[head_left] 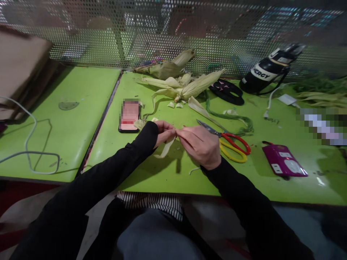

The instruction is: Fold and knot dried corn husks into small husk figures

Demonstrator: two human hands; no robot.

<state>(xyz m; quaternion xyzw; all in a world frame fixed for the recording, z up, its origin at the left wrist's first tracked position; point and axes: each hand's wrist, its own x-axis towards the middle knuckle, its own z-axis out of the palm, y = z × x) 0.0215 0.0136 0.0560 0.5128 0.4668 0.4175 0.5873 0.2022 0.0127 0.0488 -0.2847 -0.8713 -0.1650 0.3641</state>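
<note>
Over the green table [168, 173], my left hand [164, 132] and my right hand [200, 145] meet fingertip to fingertip. Both are pinched closed on a pale strip of corn husk [166, 148], whose loose end hangs down below my left hand. Another bit of husk [139, 124] shows behind my left wrist. Red and yellow scissors [230, 141] lie just right of my right hand, blades pointing left.
A pile of corn husks [184, 86] lies at the back middle. A phone [129, 115] lies to the left, a magenta device [284, 164] to the right. A black bottle [268, 70], a green cord [233, 117] and a white cable [29, 144] are about. A perforated metal screen [173, 32] closes the back.
</note>
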